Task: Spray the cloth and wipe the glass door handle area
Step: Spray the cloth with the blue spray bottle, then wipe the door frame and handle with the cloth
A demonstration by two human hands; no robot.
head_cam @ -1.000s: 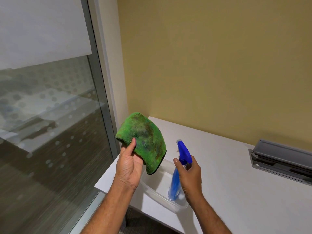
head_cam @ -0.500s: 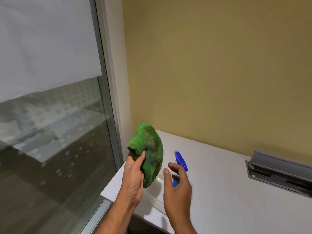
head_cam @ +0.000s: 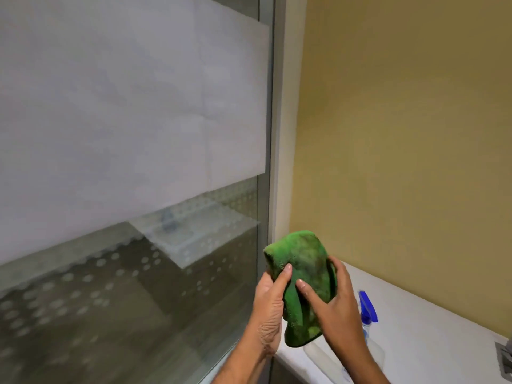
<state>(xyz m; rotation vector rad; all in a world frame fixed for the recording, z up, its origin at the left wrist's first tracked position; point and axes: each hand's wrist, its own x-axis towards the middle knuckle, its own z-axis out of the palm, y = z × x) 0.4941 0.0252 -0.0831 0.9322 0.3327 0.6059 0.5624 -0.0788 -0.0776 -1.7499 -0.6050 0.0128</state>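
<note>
A green cloth (head_cam: pixel 303 261) with dark stains hangs bunched between both hands, in front of the glass panel's frame. My left hand (head_cam: pixel 270 309) pinches its left edge with thumb up. My right hand (head_cam: pixel 336 303) grips its right side, fingers spread over the fabric. The blue spray bottle (head_cam: pixel 368 309) stands behind my right wrist in a clear plastic tub (head_cam: pixel 315 356) on the white counter (head_cam: pixel 432 342); neither hand touches it. The glass panel (head_cam: pixel 124 273) fills the left, with a frosted band above and a dotted pattern below. No door handle is in view.
A yellow wall (head_cam: pixel 401 134) rises behind the counter. A grey metal frame (head_cam: pixel 273 134) runs down between glass and wall. A grey cable box (head_cam: pixel 505 361) shows at the counter's right edge.
My right hand let go of the spray bottle, left it in the tub, and came up onto the cloth. My view swung up and left toward the glass.
</note>
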